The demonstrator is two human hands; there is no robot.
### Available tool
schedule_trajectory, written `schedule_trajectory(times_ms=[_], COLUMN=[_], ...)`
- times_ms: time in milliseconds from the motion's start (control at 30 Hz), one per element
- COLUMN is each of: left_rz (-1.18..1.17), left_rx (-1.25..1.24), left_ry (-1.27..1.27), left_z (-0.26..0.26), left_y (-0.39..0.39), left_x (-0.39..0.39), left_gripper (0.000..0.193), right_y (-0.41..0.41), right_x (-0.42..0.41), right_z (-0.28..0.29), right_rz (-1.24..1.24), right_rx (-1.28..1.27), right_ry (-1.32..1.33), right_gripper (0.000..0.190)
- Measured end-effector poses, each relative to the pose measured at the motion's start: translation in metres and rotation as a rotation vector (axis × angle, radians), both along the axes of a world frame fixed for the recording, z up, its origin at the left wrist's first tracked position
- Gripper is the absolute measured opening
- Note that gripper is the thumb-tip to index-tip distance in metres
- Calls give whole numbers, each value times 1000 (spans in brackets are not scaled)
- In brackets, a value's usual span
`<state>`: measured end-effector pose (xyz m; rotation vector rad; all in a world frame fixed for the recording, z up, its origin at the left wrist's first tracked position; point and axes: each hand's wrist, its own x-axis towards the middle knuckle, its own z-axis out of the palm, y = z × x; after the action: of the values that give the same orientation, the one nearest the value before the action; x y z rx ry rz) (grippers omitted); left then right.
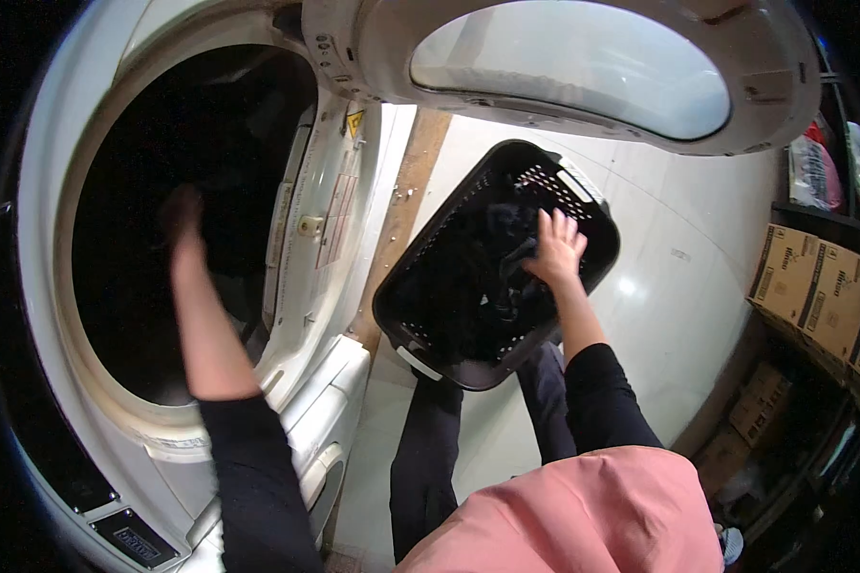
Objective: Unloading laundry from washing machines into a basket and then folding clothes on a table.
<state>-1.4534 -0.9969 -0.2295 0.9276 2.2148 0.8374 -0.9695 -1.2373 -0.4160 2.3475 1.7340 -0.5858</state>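
Observation:
My left hand [184,208] reaches into the dark drum [165,143] of a front-loading laundry machine; it is blurred and dim, and whether it holds anything does not show. Over the right side of a black plastic laundry basket [602,261], my right hand [560,247] is spread with its fingers apart and nothing visibly gripped. Dark clothes [505,251] lie in the basket beneath it. The basket has pale handles and stands by my legs. Inside the drum some faint fabric may lie, too dark to make out.
The machine's round door [752,79] hangs wide, with its window [573,64] above the basket. Cardboard boxes [810,286] and a dark shelf [824,218] with plastic-wrapped packs line the right side. A wooden strip [408,193] runs along the tiled floor [659,251] beside the machine.

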Motion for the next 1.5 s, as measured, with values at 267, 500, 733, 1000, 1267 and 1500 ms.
schedule_trajectory(times_ms=[267, 500, 733, 1000, 1267, 1500], left_rz=[-569, 50, -453, -185, 546, 338], left_rx=[-62, -612, -685, -970, 238, 353], left_ry=[-131, -1470, -1394, -1052, -1240, -769], left_z=[-121, -44, -44, 90, 93, 101], left_y=[-246, -290, -377, -370, -361, -278], left_x=[180, 218, 65, 162, 178, 139], left_gripper=[27, 47, 43, 53, 48, 48], right_y=[-99, -132, -127, -38, -37, -15], right_x=[-56, -151, -71, -104, -227, -237], right_z=[-39, 199, 207, 130, 263, 347], right_rz=[46, 238, -158, -978, 47, 493], right_rx=[166, 65, -867, -275, 262, 681], right_ry=[622, 1575, 2167, 1786, 1545, 858], right_gripper=[17, 24, 27, 54, 24, 19])
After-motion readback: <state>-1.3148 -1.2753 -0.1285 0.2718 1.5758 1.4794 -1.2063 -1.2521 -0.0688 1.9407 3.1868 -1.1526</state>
